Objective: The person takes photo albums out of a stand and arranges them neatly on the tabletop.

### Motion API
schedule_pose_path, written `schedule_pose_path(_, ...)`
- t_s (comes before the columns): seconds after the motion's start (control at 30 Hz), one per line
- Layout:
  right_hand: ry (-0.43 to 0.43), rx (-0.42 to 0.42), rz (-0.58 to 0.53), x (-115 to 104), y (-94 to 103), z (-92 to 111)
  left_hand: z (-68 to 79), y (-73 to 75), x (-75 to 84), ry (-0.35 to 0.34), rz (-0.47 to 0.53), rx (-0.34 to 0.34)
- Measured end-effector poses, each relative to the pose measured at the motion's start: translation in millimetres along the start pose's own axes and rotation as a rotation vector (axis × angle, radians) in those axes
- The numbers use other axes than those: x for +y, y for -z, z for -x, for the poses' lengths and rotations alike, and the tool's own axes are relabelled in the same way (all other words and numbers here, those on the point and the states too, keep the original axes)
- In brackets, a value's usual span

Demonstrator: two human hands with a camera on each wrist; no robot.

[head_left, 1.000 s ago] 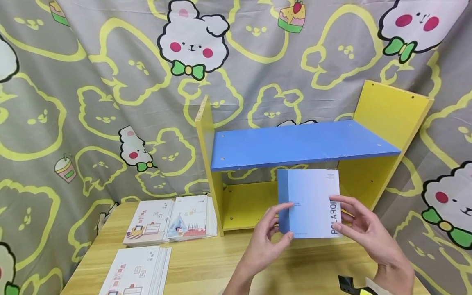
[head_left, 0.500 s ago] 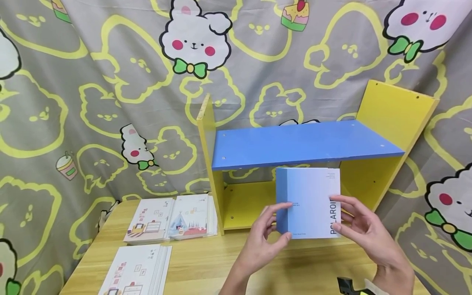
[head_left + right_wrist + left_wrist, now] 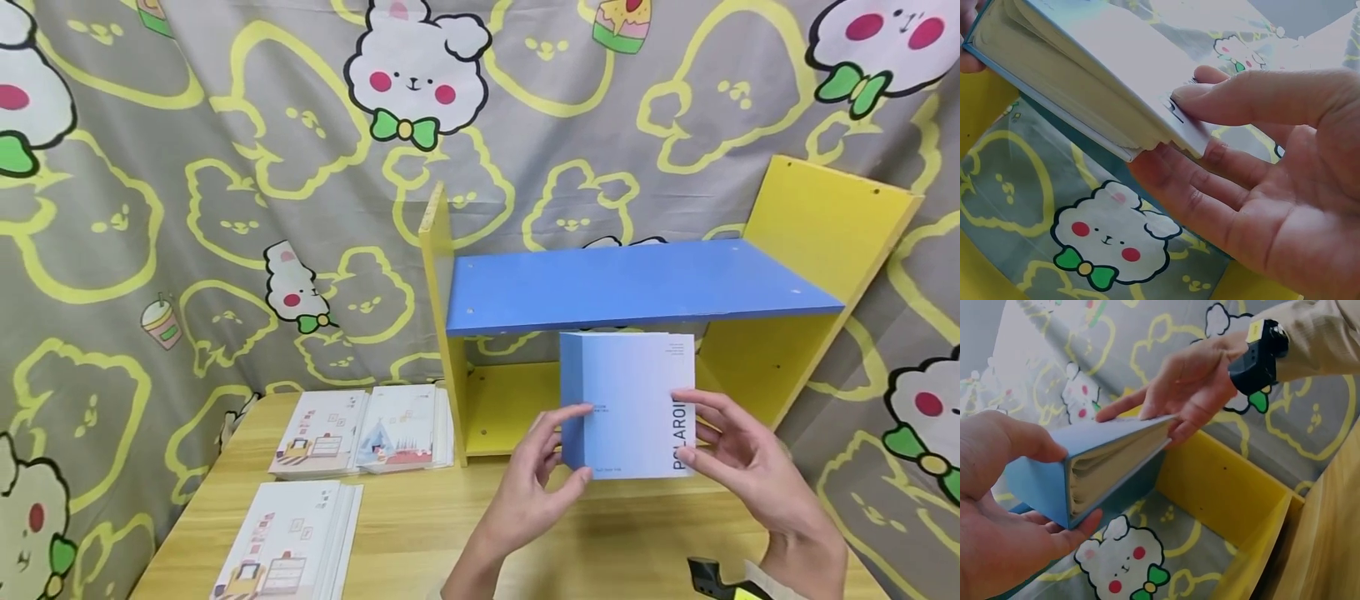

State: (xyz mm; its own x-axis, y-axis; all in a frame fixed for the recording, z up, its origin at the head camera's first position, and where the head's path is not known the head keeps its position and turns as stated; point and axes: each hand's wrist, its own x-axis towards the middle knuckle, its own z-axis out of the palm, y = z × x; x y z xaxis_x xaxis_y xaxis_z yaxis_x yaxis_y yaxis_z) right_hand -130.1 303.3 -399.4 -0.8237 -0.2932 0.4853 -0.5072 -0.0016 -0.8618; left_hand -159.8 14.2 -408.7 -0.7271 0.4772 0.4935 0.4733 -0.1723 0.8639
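Observation:
A blue-to-white photo album (image 3: 633, 417), lettered POLAROID, is held upright in front of the shelf's lower opening. My left hand (image 3: 528, 487) grips its spine side, index finger and thumb on the cover. From the opposite edge my right hand (image 3: 750, 467) pinches it, thumb on the cover and fingers behind. In the left wrist view, thick cream pages (image 3: 1113, 465) show between the covers. The right wrist view has the right thumb (image 3: 1222, 100) pressing near the dark lettering, with the other fingers underneath. The album's back is hidden in the head view.
A shelf unit with yellow sides (image 3: 825, 225) and a blue board (image 3: 637, 283) stands at the table's back. Stacked white illustrated books (image 3: 318, 433) lie left of it, with another stack (image 3: 281, 542) nearer the front. A patterned curtain (image 3: 525, 158) hangs behind.
The head view has turned slightly, so the shelf, books and curtain appear farther right and a little higher. Both hands keep the album in nearly the same grip.

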Motion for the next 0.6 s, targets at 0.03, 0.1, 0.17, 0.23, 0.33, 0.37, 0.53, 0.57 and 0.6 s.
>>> schedule_pose_path(0.03,0.004,-0.003,0.001,-1,0.1,0,0.0,-0.1,-0.1,-0.009,0.016,-0.009)
schedule_pose_path(0.1,0.011,-0.005,0.006,-3,0.3,1,-0.3,-0.1,-0.5,-0.027,0.043,-0.021)
schedule_pose_path(0.17,0.013,-0.009,0.009,-4,-0.4,-1,0.0,0.5,-1.1,-0.048,0.055,-0.023)
schedule_pose_path(0.23,0.006,-0.023,0.008,-4,-1.9,-2,1.7,2.3,-1.1,-0.052,0.058,-0.016)
schedule_pose_path(0.33,0.003,-0.045,0.000,-1,-5.5,-4,5.3,6.5,-0.6,-0.045,0.054,-0.007)
schedule_pose_path(0.37,0.003,-0.050,-0.002,-1,-6.9,-5,6.4,8.2,0.0,-0.040,0.053,-0.006)
schedule_pose_path(0.53,0.006,-0.042,0.021,-1,-14.4,-12,9.2,16.7,2.8,-0.027,0.036,0.003)
schedule_pose_path(0.57,0.007,-0.043,0.026,-2,-16.0,-14,9.6,18.3,3.1,-0.028,0.035,0.004)
schedule_pose_path(0.6,0.006,-0.043,0.027,-2,-17.7,-15,10.2,19.9,3.0,-0.030,0.034,0.005)
